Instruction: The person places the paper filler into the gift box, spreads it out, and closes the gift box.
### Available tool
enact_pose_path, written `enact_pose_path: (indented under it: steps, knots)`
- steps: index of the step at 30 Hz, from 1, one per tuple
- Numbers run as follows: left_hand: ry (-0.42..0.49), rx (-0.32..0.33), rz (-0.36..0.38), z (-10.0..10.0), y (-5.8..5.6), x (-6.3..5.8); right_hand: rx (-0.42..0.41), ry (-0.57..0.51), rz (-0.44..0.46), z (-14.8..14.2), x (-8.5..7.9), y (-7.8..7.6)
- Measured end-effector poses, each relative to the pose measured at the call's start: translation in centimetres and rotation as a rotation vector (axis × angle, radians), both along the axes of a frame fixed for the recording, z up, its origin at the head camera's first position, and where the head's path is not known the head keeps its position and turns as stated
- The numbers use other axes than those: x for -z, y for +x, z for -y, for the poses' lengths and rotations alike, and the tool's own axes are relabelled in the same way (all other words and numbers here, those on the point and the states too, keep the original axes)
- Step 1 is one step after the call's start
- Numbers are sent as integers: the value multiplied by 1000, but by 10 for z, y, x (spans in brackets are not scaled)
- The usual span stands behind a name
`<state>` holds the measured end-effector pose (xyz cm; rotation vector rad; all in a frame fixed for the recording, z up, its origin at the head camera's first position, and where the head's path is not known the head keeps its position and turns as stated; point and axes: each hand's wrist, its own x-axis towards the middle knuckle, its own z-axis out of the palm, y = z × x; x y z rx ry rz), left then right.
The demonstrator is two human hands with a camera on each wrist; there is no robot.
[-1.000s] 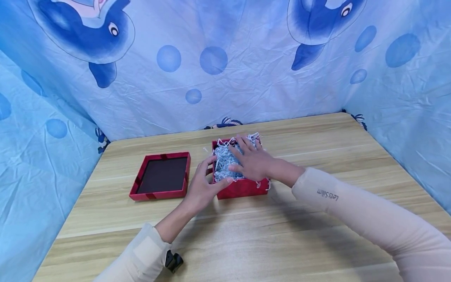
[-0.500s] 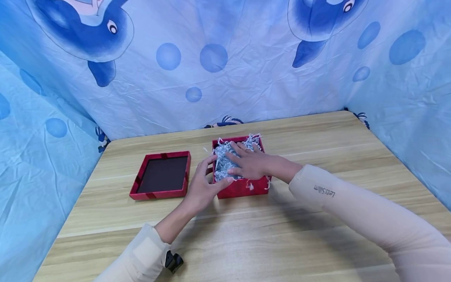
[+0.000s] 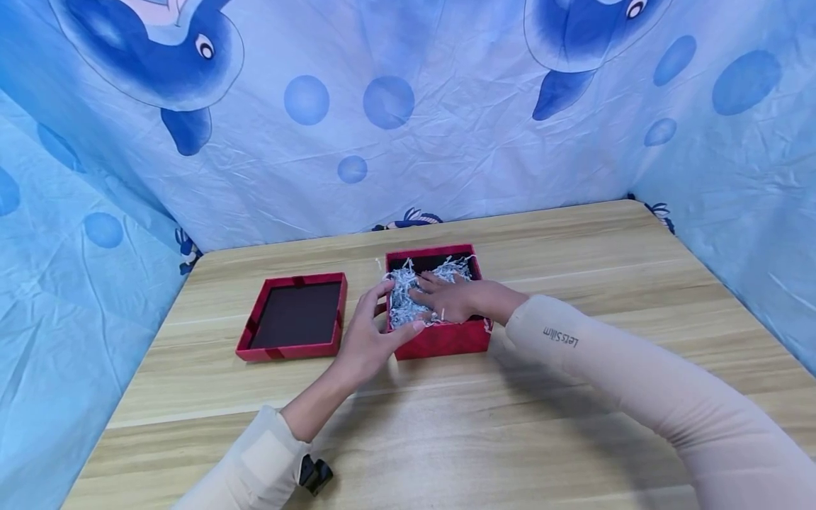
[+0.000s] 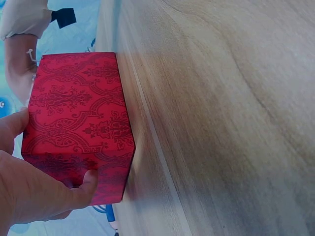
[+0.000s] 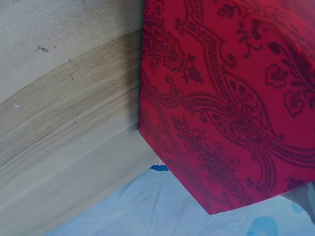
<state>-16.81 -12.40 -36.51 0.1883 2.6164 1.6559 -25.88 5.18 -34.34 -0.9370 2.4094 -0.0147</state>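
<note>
A red patterned gift box (image 3: pixel 446 341) stands without its lid on the wooden table, shredded paper (image 3: pixel 403 289) lying inside it. My left hand (image 3: pixel 368 341) grips the box's near left corner, thumb on the front wall and fingers along the left side. In the left wrist view the thumb of that left hand (image 4: pixel 44 194) bends over the box (image 4: pixel 76 103). My right hand (image 3: pixel 454 302) presses down into the paper with fairly straight fingers, partly below the rim. The right wrist view is mostly filled by the box's red wall (image 5: pixel 221 108), and barely shows the hand.
The red lid (image 3: pixel 293 315) lies upside down left of the box, its dark inside facing up. Beyond the wooden table (image 3: pixel 459 439) hangs a blue curtain (image 3: pixel 446 163) with dolphins. A few paper strands poke over the box's rim.
My right hand has sunk deeper into the box, pressing the paper down. More of the dark inner back wall shows. My left hand has stayed on the corner.
</note>
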Motion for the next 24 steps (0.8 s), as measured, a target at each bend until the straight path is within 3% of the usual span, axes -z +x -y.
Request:
enact_pose_path:
  steps: [9, 15, 24]
  knots:
    - [11, 5, 23, 1, 1, -1, 27, -37, -25, -1, -22, 5]
    - [5, 17, 0, 3, 0, -1, 56, -87, -67, -8, -40, 14]
    - [-5, 12, 7, 2, 0, -4, 55, -181, -175, -27, -47, 21]
